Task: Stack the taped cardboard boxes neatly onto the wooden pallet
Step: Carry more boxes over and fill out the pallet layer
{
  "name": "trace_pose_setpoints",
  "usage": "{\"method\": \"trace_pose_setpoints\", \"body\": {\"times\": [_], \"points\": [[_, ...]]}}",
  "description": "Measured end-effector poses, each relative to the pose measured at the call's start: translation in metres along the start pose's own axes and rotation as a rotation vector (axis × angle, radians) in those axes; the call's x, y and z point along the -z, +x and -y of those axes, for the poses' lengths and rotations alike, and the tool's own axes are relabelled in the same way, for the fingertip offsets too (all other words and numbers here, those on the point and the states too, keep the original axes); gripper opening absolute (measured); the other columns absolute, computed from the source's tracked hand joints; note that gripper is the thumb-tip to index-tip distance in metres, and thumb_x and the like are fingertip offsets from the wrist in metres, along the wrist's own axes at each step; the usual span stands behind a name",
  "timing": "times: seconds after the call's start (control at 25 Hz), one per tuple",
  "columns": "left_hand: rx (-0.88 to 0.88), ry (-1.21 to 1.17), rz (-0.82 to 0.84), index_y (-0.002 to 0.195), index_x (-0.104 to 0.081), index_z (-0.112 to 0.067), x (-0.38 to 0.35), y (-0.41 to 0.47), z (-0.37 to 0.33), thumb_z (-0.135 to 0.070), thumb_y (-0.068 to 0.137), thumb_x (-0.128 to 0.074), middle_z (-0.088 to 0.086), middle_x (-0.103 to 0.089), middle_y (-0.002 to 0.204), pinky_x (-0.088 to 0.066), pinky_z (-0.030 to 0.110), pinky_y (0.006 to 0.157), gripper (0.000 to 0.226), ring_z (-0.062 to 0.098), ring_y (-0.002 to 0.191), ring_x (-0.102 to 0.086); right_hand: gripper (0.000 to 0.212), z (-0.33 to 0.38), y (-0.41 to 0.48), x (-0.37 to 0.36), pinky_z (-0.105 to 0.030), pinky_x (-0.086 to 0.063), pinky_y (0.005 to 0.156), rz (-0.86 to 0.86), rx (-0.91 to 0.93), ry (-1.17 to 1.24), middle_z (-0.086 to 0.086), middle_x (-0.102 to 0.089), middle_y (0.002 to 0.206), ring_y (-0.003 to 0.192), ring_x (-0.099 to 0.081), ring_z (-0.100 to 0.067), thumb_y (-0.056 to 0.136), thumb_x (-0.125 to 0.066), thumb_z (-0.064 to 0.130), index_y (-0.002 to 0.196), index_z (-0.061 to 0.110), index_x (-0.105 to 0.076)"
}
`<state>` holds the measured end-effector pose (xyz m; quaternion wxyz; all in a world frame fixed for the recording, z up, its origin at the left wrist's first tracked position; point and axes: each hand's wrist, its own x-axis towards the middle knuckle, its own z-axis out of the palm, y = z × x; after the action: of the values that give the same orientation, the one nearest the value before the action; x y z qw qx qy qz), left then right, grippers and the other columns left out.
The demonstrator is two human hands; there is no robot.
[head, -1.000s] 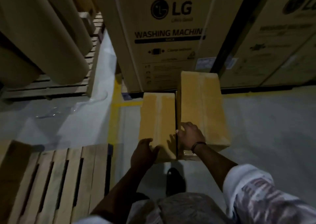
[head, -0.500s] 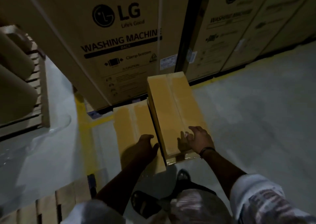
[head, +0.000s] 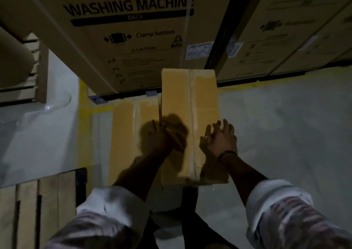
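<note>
Single head cam; looks fwd/down; close above taped box [head: 205, 104].

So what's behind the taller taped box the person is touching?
Behind the taller box stands a big carton printed WASHING MACHINE, with a second carton right of it across a dark gap. The box hides the big carton's lower right corner and the floor there.
</note>
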<state>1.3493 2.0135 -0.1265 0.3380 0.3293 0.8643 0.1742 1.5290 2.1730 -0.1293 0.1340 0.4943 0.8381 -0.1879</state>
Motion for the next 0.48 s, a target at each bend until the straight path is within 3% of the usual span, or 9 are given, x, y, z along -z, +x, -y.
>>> {"method": "trace_pose_setpoints", "body": {"times": [0.12, 0.2, 0.32, 0.4, 0.48], "points": [[0.082, 0.018, -0.017, 0.159, -0.028, -0.016, -0.014, 0.032, -0.009, -0.032, 0.089, -0.077, 0.016, -0.012, 0.167, -0.039, 0.057, 0.112, 0.087, 0.043, 0.149, -0.022, 0.058, -0.012, 0.032, -0.005, -0.056, -0.039, 0.107, 0.018, 0.071, 0.019, -0.006, -0.007, 0.162, 0.142, -0.023, -0.038, 0.093, -0.058, 0.041, 0.145, 0.023, -0.04], [0.09, 0.036, -0.039, 0.158, -0.026, -0.012, -0.023, 0.05, -0.011, -0.036, 0.086, -0.08, 0.017, -0.012, 0.166, -0.038, 0.059, 0.112, 0.093, 0.046, 0.147, -0.023, 0.056, -0.019, 0.051, -0.009, -0.056, -0.042, 0.104, 0.027, 0.132, 0.001, -0.004, -0.005, 0.163, 0.139, -0.027, -0.039, 0.094, -0.058, 0.04, 0.145, 0.023, -0.04], [0.109, 0.056, -0.033, 0.159, -0.023, -0.008, -0.037, 0.067, -0.007, -0.034, 0.095, -0.071, 0.022, -0.008, 0.166, -0.039, 0.057, 0.112, 0.084, 0.05, 0.146, -0.025, 0.059, -0.024, 0.072, -0.019, -0.054, -0.042, 0.106, 0.076, 0.168, 0.035, -0.001, 0.005, 0.165, 0.142, -0.024, -0.039, 0.096, -0.058, 0.043, 0.147, 0.023, -0.037], [0.158, -0.05, -0.03, 0.157, -0.028, -0.012, -0.043, 0.073, -0.005, -0.034, 0.096, -0.07, 0.022, -0.02, 0.161, -0.046, 0.05, 0.104, 0.078, 0.049, 0.134, -0.044, 0.065, -0.024, 0.079, -0.025, -0.052, -0.039, 0.111, 0.093, 0.145, 0.131, 0.002, 0.01, 0.165, 0.145, -0.022, -0.04, 0.094, -0.061, 0.046, 0.151, 0.025, -0.035], [0.156, -0.093, -0.007, 0.16, -0.023, -0.017, -0.045, 0.072, -0.005, -0.041, 0.09, -0.075, 0.02, -0.026, 0.157, -0.049, 0.046, 0.096, 0.09, 0.046, 0.122, -0.055, 0.071, -0.021, 0.08, -0.027, -0.052, -0.037, 0.113, 0.086, 0.126, 0.223, 0.004, 0.01, 0.165, 0.145, -0.021, -0.04, 0.09, -0.066, 0.05, 0.151, 0.03, -0.035]]}}
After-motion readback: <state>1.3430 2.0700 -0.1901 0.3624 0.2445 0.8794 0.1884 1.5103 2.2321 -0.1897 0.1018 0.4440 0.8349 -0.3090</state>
